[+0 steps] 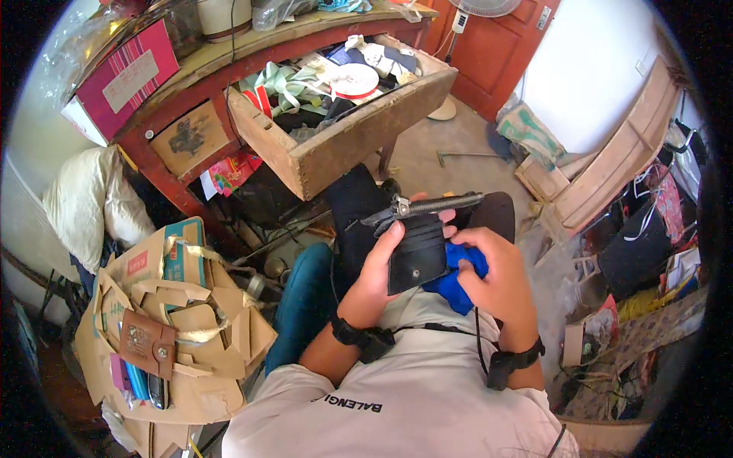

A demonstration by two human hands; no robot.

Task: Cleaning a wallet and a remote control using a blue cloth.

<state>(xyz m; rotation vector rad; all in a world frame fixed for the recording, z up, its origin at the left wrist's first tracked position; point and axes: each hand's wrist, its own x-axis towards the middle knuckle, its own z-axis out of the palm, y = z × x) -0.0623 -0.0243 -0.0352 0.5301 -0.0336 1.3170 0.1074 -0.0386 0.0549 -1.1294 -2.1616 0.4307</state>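
Black zippered wallet (418, 263) ahead of the pale shirt (397, 382), gripped by fingers of left hand (374, 271); right hand (492, 271) clasps bunched blue cloth (456, 294) beside it; steady support, light even pressure seem best.

A wallet (420, 256) lay in the left hand (374, 271), beside a cloth (450, 288) in the right hand (495, 271). To the left, another wallet (147, 343) rested on cardboard (210, 401). Ahead, ribbons (290, 85) lay in a desk drawer (366, 133); beyond it, a fan (487, 6) stood before a door (492, 61).
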